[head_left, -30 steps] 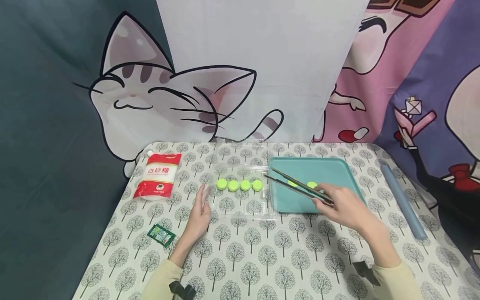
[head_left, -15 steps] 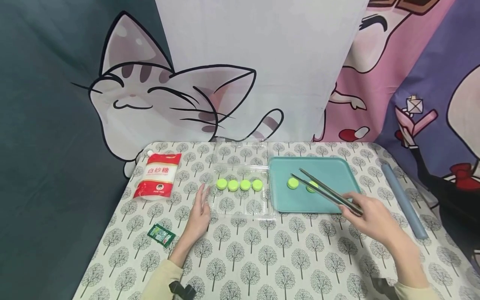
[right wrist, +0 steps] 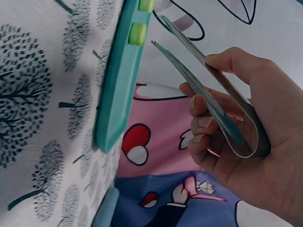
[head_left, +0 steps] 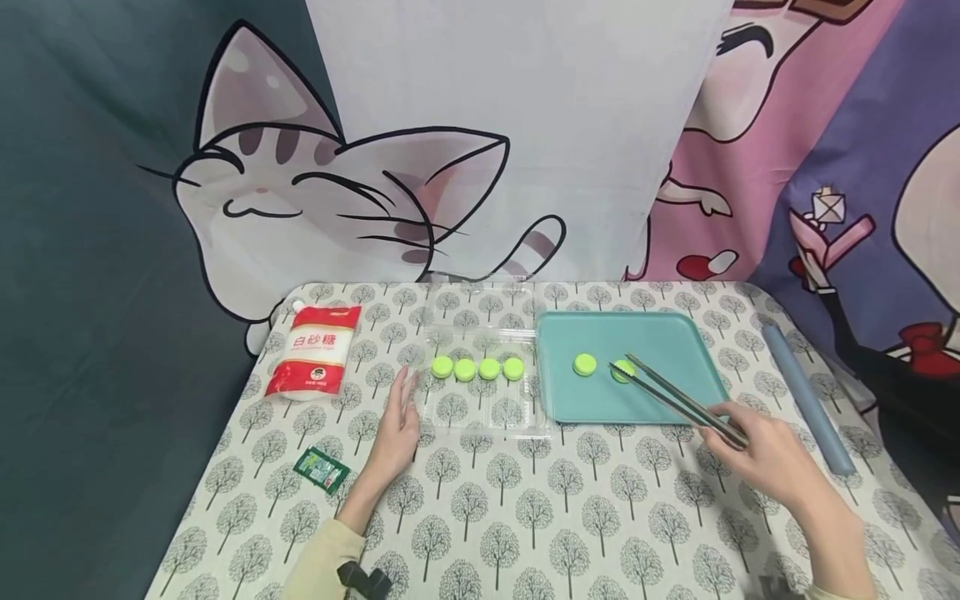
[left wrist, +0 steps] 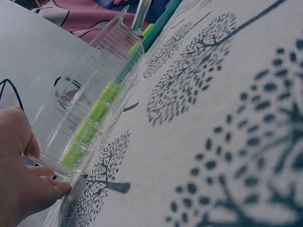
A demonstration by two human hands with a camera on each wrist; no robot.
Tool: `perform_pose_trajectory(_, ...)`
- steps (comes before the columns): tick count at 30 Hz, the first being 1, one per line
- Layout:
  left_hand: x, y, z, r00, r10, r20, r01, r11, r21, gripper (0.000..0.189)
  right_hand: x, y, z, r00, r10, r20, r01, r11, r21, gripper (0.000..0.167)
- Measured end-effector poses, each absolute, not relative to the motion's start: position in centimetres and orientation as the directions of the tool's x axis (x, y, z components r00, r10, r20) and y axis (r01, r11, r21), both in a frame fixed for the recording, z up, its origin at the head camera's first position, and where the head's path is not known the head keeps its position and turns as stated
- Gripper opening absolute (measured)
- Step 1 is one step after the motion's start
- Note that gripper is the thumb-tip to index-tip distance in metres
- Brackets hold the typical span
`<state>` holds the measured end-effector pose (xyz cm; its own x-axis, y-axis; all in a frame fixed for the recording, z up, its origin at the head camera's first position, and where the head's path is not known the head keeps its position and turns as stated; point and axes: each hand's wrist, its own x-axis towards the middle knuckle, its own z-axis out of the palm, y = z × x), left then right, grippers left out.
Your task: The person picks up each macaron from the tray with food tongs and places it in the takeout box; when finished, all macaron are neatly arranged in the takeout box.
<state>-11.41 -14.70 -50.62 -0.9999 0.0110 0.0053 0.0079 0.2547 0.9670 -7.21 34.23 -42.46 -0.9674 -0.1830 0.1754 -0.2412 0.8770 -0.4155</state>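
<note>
My right hand (head_left: 761,450) holds metal tongs (right wrist: 208,90), thumb on one arm and fingers on the other. Their tips stand apart, over or beside a yellow-green macaron (head_left: 622,371) on the teal tray (head_left: 667,333); in the right wrist view a gap separates tips and macaron. A second macaron (head_left: 585,365) lies to its left. Left of the tray, a clear plastic box (left wrist: 94,71) with its lid folded back contains a row of several macarons (head_left: 465,370). My left hand (head_left: 397,425) grips the box's left edge; in the left wrist view its fingers (left wrist: 52,189) bend at the rim.
A red and white sugar bag (head_left: 315,350) lies at the far left, with a small green packet (head_left: 322,470) nearer. A blue-grey rod (head_left: 808,398) lies right of the tray. A tree-print cloth (head_left: 502,500) covers the table, and a cartoon curtain (head_left: 420,75) hangs behind.
My right hand has moved right and toward me, bringing the tongs from between box and tray to the right-hand macaron. The left hand stays at the box.
</note>
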Motion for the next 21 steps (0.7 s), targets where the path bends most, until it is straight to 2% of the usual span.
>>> perform_pose_trajectory(12, -11.4, -14.7, -50.6, -1.000, 0.002, -0.007, -0.006, 0.265, 0.964, 0.066, -7.1, 34.9, -44.1, -0.979, -0.150, 0.136, -0.194, 0.890, -0.412, 0.033)
perform_pose_trajectory(21, -11.3, -14.7, -50.5, -1.000, 0.004, -0.014, -0.012, 0.259, 0.966, 0.066, -7.0, 35.0, -44.8, -0.966, -0.187, 0.177, -0.244, 0.889, -0.387, 0.031)
